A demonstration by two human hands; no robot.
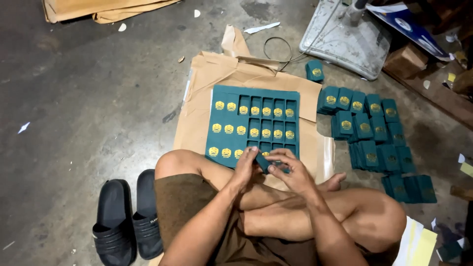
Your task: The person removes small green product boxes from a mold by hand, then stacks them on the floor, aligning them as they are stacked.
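Above crossed legs, small green box (264,162) pinched between left hand (245,169) fingers and right hand (291,172) fingers; both clamped on it.

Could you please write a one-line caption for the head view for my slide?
Seated cross-legged on the floor, both hands, left hand and right hand, hold a small green card above a punched green sheet.

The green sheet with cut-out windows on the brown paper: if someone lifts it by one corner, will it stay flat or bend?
The green sheet looks like thin card, so it would probably sag. Many windows are already punched out on its right side, so that part is likely weaker and could tear. It seems light and would likely slide easily over the brown paper.
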